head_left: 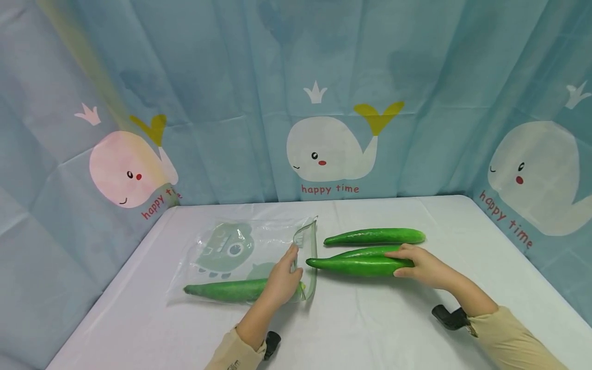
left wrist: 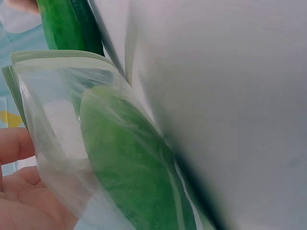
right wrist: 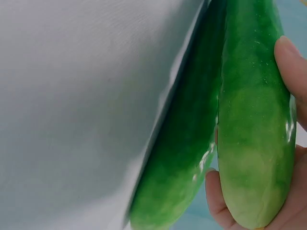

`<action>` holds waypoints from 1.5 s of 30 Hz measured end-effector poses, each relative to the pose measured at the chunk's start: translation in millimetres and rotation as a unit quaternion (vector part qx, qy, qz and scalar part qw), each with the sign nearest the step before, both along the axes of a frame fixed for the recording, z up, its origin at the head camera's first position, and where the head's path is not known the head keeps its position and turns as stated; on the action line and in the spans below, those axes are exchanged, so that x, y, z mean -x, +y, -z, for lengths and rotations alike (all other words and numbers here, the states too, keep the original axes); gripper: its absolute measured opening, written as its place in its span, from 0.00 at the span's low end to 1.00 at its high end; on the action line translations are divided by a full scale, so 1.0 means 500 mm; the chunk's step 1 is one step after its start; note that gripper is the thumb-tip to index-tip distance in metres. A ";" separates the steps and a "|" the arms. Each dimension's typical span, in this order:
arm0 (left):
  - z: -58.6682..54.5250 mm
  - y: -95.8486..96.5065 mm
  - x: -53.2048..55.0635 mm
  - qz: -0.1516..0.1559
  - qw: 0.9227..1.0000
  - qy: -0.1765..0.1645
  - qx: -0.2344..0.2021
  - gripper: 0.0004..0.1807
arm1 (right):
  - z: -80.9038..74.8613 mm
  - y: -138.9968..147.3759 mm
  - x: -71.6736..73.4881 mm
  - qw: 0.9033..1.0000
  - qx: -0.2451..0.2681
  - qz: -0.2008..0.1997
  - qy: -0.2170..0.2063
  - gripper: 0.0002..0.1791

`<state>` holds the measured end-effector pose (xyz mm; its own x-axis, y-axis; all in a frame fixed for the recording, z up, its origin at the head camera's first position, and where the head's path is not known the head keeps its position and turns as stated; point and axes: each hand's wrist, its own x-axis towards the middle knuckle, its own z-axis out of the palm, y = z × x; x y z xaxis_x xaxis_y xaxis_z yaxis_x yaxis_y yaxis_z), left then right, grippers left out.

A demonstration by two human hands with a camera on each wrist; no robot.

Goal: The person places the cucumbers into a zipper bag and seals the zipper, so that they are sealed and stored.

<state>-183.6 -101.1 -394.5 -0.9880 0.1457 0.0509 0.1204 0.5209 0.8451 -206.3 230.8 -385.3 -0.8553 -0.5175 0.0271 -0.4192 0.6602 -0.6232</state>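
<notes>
My left hand (head_left: 281, 277) pinches the open right end of a clear zip bag (head_left: 273, 236) printed with a green cartoon animal. Inside the bag, along its near side, lies one cucumber (head_left: 222, 291); its rounded end shows through the plastic in the left wrist view. With thumb and fingers, my right hand (head_left: 427, 266) grips a cucumber (right wrist: 254, 120) near its paler end. That cucumber's narrow tip points left, close to the bag's opening. A second cucumber (right wrist: 177, 143) lies right behind the gripped one, partly hidden by it.
Farther back on the white-covered table (head_left: 370, 329), another cucumber (head_left: 376, 236) lies crosswise. A blue curtain (head_left: 231, 154) with whale prints stands around the table's back and sides. A black wrist device (head_left: 448, 317) sits below each hand.
</notes>
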 end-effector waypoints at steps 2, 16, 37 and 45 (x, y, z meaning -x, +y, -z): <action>0.000 0.001 -0.001 0.002 1.000 -0.001 -0.002 0.30 | -0.001 -0.007 0.000 1.000 -0.003 0.006 0.002 0.26; -0.006 0.007 -0.005 0.006 1.000 -0.006 0.003 0.31 | -0.004 -0.038 0.006 1.000 0.017 0.023 -0.002 0.25; -0.008 0.012 -0.010 0.000 1.000 0.002 0.010 0.31 | 0.001 -0.096 0.039 0.991 0.095 0.036 -0.088 0.25; -0.009 0.011 -0.007 -0.002 1.000 0.002 0.012 0.30 | 0.015 -0.122 0.046 0.976 0.144 0.078 -0.144 0.25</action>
<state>-180.0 -95.7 -389.8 -0.9884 0.1429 0.0511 0.1213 0.5417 0.8318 -229.6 169.7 -392.8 -0.9170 -0.3861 -0.1003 -0.1079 0.4820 -0.8695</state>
